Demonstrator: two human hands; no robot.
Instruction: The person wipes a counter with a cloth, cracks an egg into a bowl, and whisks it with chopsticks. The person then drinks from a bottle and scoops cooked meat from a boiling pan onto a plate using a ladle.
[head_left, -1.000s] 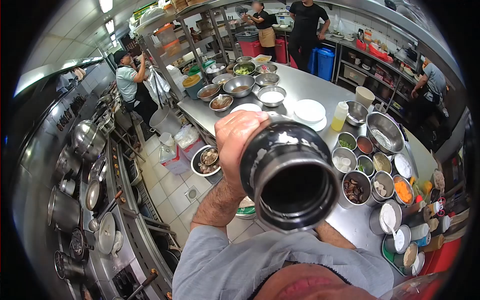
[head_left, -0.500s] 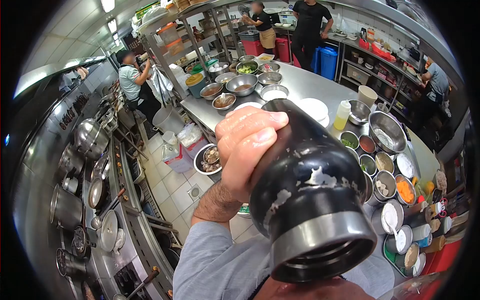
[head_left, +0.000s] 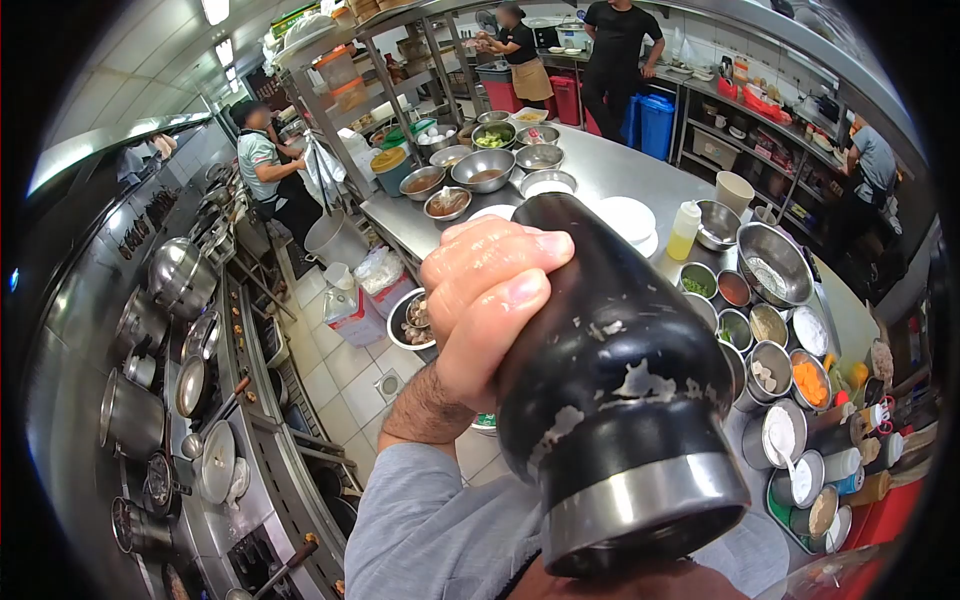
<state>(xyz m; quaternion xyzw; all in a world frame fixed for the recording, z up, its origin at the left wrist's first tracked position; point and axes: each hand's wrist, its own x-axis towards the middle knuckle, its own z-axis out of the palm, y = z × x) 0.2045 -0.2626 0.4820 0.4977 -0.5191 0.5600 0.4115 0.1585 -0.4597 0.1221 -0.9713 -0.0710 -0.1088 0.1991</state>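
Observation:
My left hand point(head_left: 490, 300) comes up from the lower left in a grey sleeve point(head_left: 430, 530), its fingers wrapped round a black metal bottle point(head_left: 610, 330). Paint has chipped off the bottle in patches, baring silver metal at its shoulder. The bottle is tilted: its base is raised and its steel-rimmed mouth point(head_left: 650, 505) points down towards me at the bottom of the view. What is inside the mouth is too dark to make out. My right hand does not show.
A steel counter point(head_left: 590, 160) holds metal bowls, white plates point(head_left: 628, 218) and a squeeze bottle point(head_left: 684, 230) of yellow liquid. Ingredient tins point(head_left: 770, 370) crowd its right side. Pots and pans line the stove point(head_left: 300, 470) at left. Several people stand farther off.
The black bottle and my left hand have shifted slightly left, with the bottle's mouth a little lower. At the far left, a person has lowered a raised arm; another at the back has turned slightly.

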